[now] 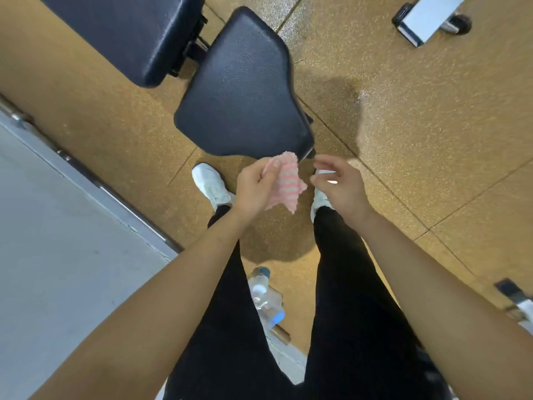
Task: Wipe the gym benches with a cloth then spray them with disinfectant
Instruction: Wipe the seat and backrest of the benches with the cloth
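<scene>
White shoes (pixel 212 183) stand on the speckled tan floor (pixel 418 140), with a grey platform (pixel 57 241) to their left and a wheeled metal foot (pixel 427 21) far beyond them, to the right.

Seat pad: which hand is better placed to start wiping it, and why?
Left. The left hand grips the pink cloth close to the seat pad; the right hand is open and holds nothing.

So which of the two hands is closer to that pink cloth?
Left. The left hand holds the pink cloth, pinching it near its top. The right hand is open just to the cloth's right, seemingly not touching it.
</scene>
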`<state>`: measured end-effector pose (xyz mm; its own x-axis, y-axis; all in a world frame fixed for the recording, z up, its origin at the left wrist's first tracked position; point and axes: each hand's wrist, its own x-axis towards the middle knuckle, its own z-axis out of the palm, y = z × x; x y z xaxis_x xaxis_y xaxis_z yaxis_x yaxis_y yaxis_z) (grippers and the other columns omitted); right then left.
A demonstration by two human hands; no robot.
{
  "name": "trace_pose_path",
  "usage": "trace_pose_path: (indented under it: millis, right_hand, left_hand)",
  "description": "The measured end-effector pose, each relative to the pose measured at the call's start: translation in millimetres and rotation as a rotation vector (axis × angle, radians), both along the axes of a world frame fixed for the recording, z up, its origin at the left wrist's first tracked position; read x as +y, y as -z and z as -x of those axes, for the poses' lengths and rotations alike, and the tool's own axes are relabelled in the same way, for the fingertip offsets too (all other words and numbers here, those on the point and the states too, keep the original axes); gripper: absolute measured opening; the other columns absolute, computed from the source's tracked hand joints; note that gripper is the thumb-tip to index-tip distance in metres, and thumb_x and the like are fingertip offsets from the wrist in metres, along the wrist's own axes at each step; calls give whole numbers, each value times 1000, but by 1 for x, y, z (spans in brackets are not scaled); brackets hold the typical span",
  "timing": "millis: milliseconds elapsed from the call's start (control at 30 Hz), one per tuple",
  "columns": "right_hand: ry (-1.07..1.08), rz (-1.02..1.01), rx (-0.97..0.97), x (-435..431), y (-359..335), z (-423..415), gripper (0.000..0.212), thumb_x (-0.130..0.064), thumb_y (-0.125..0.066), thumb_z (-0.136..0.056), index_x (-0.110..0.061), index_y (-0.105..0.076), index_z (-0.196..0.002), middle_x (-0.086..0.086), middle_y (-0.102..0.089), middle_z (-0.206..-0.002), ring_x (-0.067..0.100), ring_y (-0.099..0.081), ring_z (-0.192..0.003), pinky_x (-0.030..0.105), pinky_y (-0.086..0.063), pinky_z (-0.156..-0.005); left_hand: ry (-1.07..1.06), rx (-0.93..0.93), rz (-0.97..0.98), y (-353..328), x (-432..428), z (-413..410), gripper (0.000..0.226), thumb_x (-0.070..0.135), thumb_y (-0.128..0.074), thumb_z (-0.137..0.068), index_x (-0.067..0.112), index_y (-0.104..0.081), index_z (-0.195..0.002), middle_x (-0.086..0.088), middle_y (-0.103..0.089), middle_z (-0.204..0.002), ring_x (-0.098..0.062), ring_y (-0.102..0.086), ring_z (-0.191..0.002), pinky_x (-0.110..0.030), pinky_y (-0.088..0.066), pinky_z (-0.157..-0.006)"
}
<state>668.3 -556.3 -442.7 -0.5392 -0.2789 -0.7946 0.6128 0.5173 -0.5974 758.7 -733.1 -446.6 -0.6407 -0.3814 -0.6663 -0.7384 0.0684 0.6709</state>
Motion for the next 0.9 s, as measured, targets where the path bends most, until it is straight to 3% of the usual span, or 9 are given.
trace_pose_path:
  millis: [100, 233, 333, 400, 500, 567, 667, 800, 900]
  right_hand:
    - [-160, 161, 15, -37, -22, -4, 51, -14, -76, -90, -22, -60, -138, -10, -62, -132, 5, -65, -111, 13, -51, -88]
    - [-176, 137, 147, -96, -35, -13, 24, -13, -76, -91, -16, -71, -114, -5, -74, -106, 4, -69, -96, 16, -52, -82]
    - [-212, 67, 227, -150, -39, -23, 7, -18, -76, -90, -22, -73, -95, -5, -73, -92, 13, -69, -89, 23, -55, -81]
    - [-218, 61, 242, -185, -46, -29, 9, -20, -75, -92, -28, -74, -89, -8, -74, -87, 11, -68, -86, 25, -54, -78]
    - [-214, 75, 293, -236, -59, -40, 12, -20, -71, -96, -27, -80, -100, -17, -77, -91, 2, -69, -84, 26, -57, -78]
    - [-225, 68, 310, -269, -64, -49, 15, -21, -71, -96, -28, -80, -106, -12, -78, -97, 7, -71, -88, 37, -61, -82]
    - [-343, 16, 421, -316, -68, -58, 15, -22, -73, -94, -29, -80, -105, -10, -74, -97, 14, -69, -92, 45, -59, -84]
    - [-448, -55, 537, -367, -70, -61, 16, -19, -75, -92, -17, -82, -106, -5, -75, -96, -1, -67, -86, 27, -56, -84]
    - [-492, -128, 567, -390, -67, -47, 14, -17, -73, -93, -16, -81, -104, -7, -75, -94, 3, -67, -85, 14, -52, -80]
  left_hand:
    - [-258, 27, -208, -17, -29, -2, 40, 39, -56, -103, 5, -72, -115, -11, -77, -110, -24, -74, -106, -45, -60, -90]
    - [-496, 25, -481, -34, -73, -14, 46, 39, -61, -99, 4, -65, -128, -23, -69, -127, -40, -66, -122, -60, -51, -106]
    - [-596, 24, -503, -52, -118, -31, 39, 32, -65, -95, 3, -68, -121, -26, -69, -125, -44, -65, -121, -58, -51, -104]
    - [-619, -6, -435, -64, -148, -45, 35, 29, -69, -91, 4, -68, -116, -20, -73, -119, -38, -69, -114, -53, -54, -99]
    - [-594, -12, -421, -69, -201, -72, 44, 24, -74, -87, 15, -62, -128, -9, -72, -124, -28, -71, -114, -46, -55, -98]
    - [-515, -11, -515, -70, -240, -88, 55, 16, -75, -88, 30, -57, -138, -6, -67, -132, -24, -69, -119, -43, -57, -99]
    - [-320, -7, -582, -74, -292, -104, 45, 13, -73, -88, 28, -68, -130, -9, -69, -130, -21, -69, -116, -35, -56, -92]
    - [-254, -64, -408, -67, -344, -112, 23, 12, -75, -93, 4, -74, -114, -9, -74, -104, -4, -69, -80, -16, -54, -69]
    - [-187, -109, -215, -52, -376, -117, 21, 15, -80, -88, 11, -75, -108, 4, -69, -87, 0, -60, -69, -15, -45, -64]
